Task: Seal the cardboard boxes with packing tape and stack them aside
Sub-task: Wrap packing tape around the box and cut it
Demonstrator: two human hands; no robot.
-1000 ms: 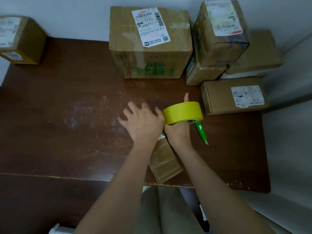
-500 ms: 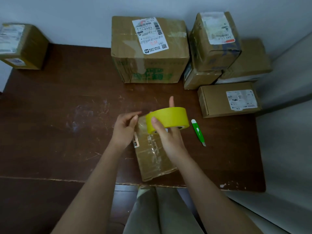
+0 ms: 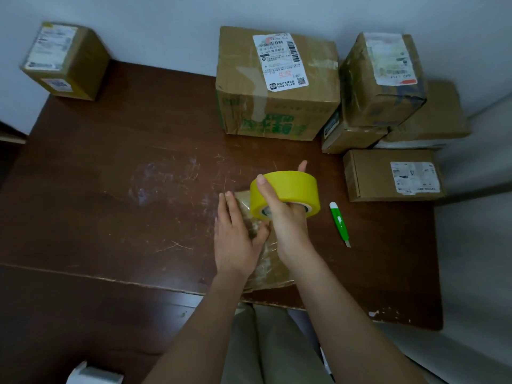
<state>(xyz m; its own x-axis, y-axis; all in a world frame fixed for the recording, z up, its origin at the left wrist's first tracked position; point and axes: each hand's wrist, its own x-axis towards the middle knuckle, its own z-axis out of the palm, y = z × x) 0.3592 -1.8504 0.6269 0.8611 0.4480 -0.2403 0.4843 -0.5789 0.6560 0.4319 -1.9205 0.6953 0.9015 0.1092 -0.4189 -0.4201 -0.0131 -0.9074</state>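
Since half a second ago the left hand [image 3: 235, 239] has slid from the far corner of the small box [image 3: 266, 261] down onto its left side, and now lies flat there, fingers straight, thumb across the taped top. Meanwhile the right hand [image 3: 285, 220] keeps its grip on the roll of yellow tape [image 3: 288, 194], thumb over the outer face and fingers through the core, holding the roll just above the far end of that box. Wrapped in shiny clear film, the small box sits at the near edge of the dark wooden counter [image 3: 110, 189], mostly hidden by both hands. A green cutter [image 3: 340, 223] lies on the counter just right of the roll (blade end toward the person). Other boxes stand along the far side: a large one [image 3: 277, 84], a stack at the right [image 3: 382, 79], a flat one [image 3: 393, 176] in front of it, and one apart at the far left [image 3: 66, 59].
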